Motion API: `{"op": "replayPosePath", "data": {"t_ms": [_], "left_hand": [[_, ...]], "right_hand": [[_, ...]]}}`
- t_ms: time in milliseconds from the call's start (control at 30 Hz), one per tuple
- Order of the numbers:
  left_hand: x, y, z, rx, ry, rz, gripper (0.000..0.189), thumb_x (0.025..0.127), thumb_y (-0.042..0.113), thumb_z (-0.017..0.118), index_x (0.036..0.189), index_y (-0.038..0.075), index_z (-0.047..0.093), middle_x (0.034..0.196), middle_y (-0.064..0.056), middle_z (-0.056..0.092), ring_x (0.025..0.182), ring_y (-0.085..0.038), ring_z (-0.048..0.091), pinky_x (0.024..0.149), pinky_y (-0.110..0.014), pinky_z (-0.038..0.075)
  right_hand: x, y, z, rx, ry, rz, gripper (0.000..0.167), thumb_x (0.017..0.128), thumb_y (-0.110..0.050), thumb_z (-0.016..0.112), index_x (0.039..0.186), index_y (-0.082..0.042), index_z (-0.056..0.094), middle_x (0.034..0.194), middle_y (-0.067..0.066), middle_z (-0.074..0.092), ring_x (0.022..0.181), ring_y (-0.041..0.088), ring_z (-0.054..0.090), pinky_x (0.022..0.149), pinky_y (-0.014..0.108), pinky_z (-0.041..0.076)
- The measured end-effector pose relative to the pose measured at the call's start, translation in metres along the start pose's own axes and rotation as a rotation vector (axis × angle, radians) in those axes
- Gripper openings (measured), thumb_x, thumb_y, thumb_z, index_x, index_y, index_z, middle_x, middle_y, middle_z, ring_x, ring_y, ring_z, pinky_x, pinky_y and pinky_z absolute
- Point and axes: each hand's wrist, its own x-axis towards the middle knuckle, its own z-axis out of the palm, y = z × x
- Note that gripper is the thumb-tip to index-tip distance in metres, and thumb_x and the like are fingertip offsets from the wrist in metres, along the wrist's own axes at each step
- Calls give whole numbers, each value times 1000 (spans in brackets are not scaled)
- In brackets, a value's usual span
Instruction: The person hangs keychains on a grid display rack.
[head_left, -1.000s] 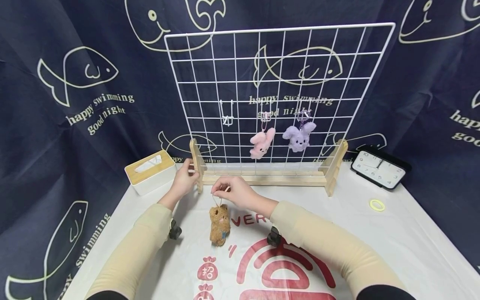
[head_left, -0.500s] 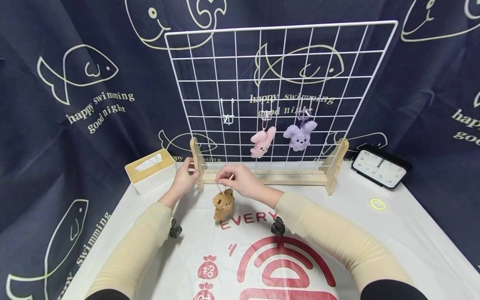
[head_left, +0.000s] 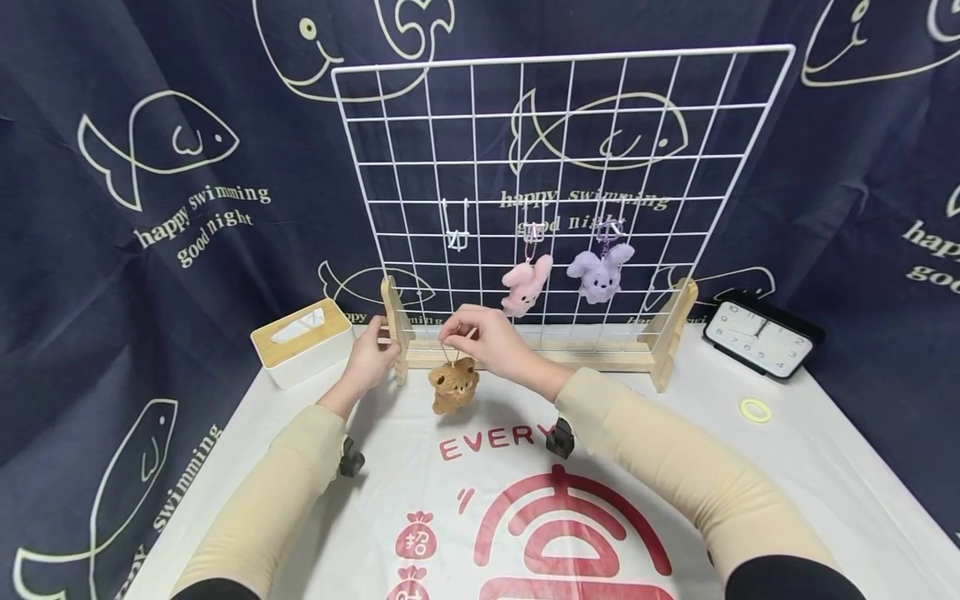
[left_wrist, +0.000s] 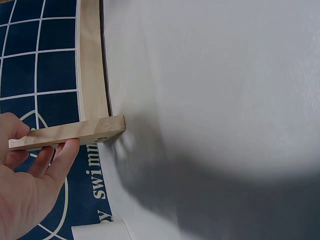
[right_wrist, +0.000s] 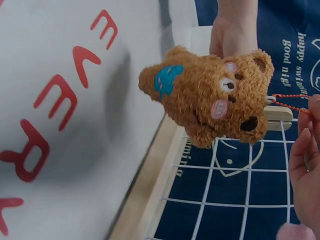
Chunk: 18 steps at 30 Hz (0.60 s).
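Observation:
My right hand (head_left: 491,343) pinches the thin bead chain (right_wrist: 292,95) of a brown plush bear keychain (head_left: 453,390). The bear (right_wrist: 210,95) dangles in front of the rack's left part, above the table; a blue patch and pink cheeks show on it in the right wrist view. At the rack's left end, my left hand (head_left: 369,360) grips the wooden side post (left_wrist: 75,134), thumb on one face and fingers on the other. Above the right hand, a white hook (head_left: 457,241) on the wire grid (head_left: 562,59) carries nothing.
A pink plush bunny (head_left: 525,287) and a purple one (head_left: 600,277) hang from hooks to the right. A tissue box (head_left: 307,360) stands left of the rack. On the right are a clock (head_left: 757,337) and a yellow ring (head_left: 743,410). A dark fish-print curtain (head_left: 180,333) hangs behind.
My right hand has moved up, slightly right and toward the rack, with the bear swinging under it. The left hand stays on the post.

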Motion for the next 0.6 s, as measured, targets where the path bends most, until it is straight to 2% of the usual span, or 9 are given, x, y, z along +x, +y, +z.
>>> {"op": "replayPosePath", "data": {"t_ms": [267,600], "left_hand": [[0,-1,1,0,10,12,40,94,1,55,133,2,46,125,-29,61,108,-42,66,80,-37,59],[1,-1,1,-5,13,17,39,93,0,53,131,0,46,123,-30,61,107,-43,66,74,-33,60]], "right_hand": [[10,-10,-14,-38,63,-35,7,90,-1,75,93,-7,76,84,-1,64,75,12,58,68,24,50],[24,-24,-26,3,111,-34,5,91,0,74,94,-5,75,87,3,64,77,14,58,69,25,52]]}}
